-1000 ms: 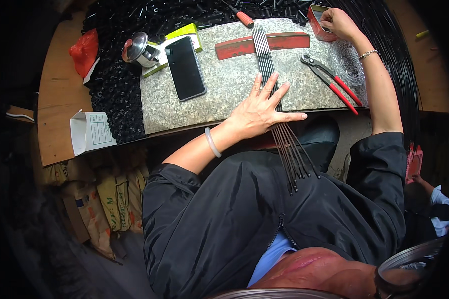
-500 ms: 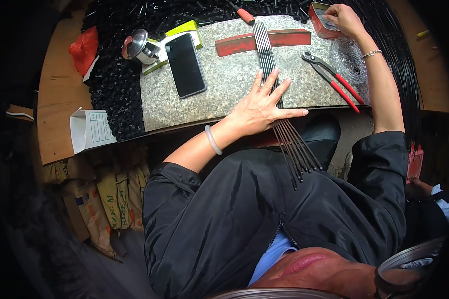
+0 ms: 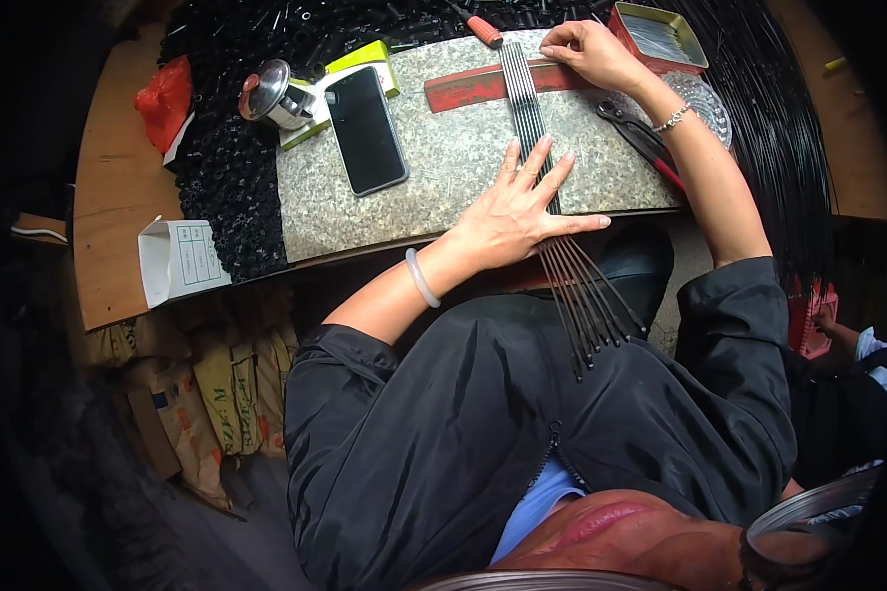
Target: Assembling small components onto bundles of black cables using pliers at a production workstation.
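Observation:
A row of thin black rods point(image 3: 524, 94) lies side by side across a worn red bar point(image 3: 463, 89) on a speckled stone slab point(image 3: 443, 158). Their lower ends fan out past the slab's edge above my lap. My left hand point(image 3: 508, 217) rests flat on the rods, fingers spread. To the right of the rods' upper ends, over the bar, my right hand point(image 3: 601, 57) has thumb and forefinger pinched together; what lies between them is too small to make out. Beyond that hand stands an open red tin point(image 3: 672, 67) of thin silvery pieces.
Red-handled pincers point(image 3: 626, 123) lie partly under my right forearm, near a clear coiled bundle point(image 3: 710, 103). A red-handled tool point(image 3: 485, 32) sits by the rod tips. Leftward are a phone point(image 3: 367, 130), a lidded metal pot point(image 3: 271, 91) and many black parts point(image 3: 241, 177). Long black rods point(image 3: 784, 148) hang at right.
My right hand has come out of the red tin and moved left to near the rods' upper ends. The left hand stays in place; the rods' lower ends have shifted slightly.

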A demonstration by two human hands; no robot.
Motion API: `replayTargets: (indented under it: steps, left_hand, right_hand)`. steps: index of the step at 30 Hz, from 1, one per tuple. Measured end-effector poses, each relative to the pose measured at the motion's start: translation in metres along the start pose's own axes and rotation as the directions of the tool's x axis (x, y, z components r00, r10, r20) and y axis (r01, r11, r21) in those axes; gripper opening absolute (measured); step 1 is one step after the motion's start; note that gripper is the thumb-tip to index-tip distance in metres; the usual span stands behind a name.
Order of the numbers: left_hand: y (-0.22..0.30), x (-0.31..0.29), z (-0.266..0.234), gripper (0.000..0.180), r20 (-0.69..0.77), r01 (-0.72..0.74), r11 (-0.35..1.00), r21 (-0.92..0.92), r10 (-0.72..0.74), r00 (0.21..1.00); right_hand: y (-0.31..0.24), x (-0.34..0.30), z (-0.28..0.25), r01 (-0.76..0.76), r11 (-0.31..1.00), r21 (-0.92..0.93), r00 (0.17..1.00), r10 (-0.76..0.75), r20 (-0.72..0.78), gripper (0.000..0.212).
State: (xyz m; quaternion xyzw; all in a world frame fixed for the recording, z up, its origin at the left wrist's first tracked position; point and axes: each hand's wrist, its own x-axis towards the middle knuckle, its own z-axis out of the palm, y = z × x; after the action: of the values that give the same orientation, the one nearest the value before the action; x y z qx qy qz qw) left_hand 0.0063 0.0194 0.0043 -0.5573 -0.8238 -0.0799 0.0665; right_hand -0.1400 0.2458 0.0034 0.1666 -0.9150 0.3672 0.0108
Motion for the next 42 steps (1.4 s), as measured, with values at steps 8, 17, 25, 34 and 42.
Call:
replayTargets:
  steps: [8, 17, 25, 34, 42]
  left_hand:
    - [0.0, -0.001, 0.001, 0.053, -0.011, 0.003, 1.0, -0.03, -0.003, 1.0]
    - [0.0, -0.001, 0.003, 0.055, -0.014, -0.004, 1.0, -0.015, 0.003, 1.0]
    - [0.0, -0.001, 0.0, 0.054, -0.017, -0.002, 1.0, -0.022, 0.002, 1.0]
    - [-0.002, -0.001, 0.003, 0.055, -0.023, -0.026, 0.998, -0.063, 0.024, 0.999]
    - [-0.002, -0.001, 0.002, 0.057, -0.025, -0.019, 0.997, -0.07, 0.018, 1.0]
  right_hand:
    - [-0.001, -0.003, 0.003, -0.023, 1.0, -0.002, 1.0, 0.023, -0.009, 0.018]
    - [-0.004, -0.002, 0.003, -0.021, 0.999, -0.025, 1.0, 0.021, -0.012, 0.019]
    - [-0.004, 0.0, 0.007, 0.039, 0.996, -0.083, 0.996, -0.046, -0.082, 0.02]
    - [-0.007, 0.001, 0.01, 0.097, 0.991, -0.088, 0.99, -0.105, -0.089, 0.02]
    - [-0.011, 0.002, 0.009, 0.115, 0.993, -0.019, 0.993, -0.115, -0.038, 0.019]
